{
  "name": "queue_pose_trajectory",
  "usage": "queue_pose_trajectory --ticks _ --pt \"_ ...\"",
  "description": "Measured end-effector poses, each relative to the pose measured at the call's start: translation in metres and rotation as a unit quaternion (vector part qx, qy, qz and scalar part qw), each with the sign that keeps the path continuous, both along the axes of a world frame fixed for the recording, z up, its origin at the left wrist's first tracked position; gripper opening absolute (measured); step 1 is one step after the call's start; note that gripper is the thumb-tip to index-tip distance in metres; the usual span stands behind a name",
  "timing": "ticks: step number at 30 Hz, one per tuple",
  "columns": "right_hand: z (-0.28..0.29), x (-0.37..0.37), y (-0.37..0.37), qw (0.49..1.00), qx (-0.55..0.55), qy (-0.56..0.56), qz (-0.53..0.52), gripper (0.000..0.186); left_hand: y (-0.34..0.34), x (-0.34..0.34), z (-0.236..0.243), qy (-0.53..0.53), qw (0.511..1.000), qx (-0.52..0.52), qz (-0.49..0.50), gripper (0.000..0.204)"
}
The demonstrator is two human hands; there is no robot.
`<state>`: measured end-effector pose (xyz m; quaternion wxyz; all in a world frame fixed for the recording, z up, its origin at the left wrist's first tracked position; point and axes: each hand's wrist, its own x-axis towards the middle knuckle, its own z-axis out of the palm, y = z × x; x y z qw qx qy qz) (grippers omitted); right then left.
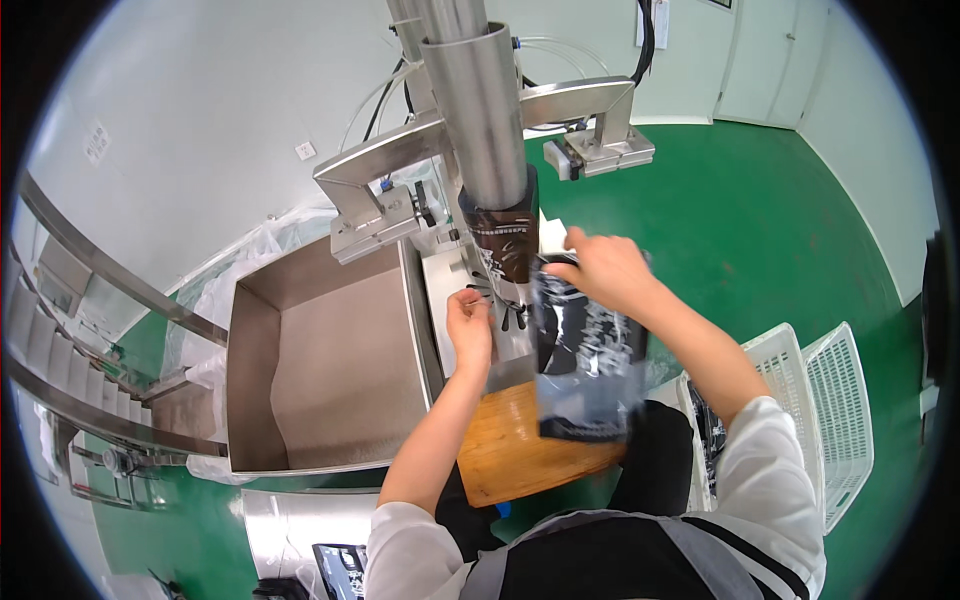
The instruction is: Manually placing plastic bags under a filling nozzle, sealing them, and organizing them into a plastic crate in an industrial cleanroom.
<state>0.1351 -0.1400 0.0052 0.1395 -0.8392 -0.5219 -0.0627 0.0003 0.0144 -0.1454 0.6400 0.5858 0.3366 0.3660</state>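
Observation:
My right hand point(612, 272) grips the top edge of a black plastic pouch point(592, 350) with pale print, which hangs upright and is slightly blurred. Left of it, my left hand point(470, 325) is closed, thumb and fingers drawn together; whatever they may hold is hidden. Just above that hand, another dark pouch point(505, 240) sits around the lower end of a vertical steel filling tube point(480, 120). Steel clamp arms flank the tube, one with a left clamp block point(380, 225) and one with a right clamp block point(600, 152); both stand apart from the pouch.
A deep steel tray point(350, 370) stands to the left. Below my hands lies a wooden board point(525, 455). White plastic baskets point(838, 425) are at my right, one holding dark pouches point(710, 430). A curved steel rail point(110, 260) crosses the far left.

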Motion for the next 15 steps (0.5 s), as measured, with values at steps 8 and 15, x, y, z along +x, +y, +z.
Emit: queue_pose_trajectory --ticks 8,15 --pt "0.014 -0.005 0.062 0.978 0.095 0.184 0.032 0.046 -0.041 -0.017 0.012 0.003 0.989 0.139 -0.042 0.074" --pt "0.049 -0.051 0.010 0.887 0.004 0.421 0.188 0.043 -0.083 -0.044 0.022 -0.097 0.985 0.135 -0.043 0.098"
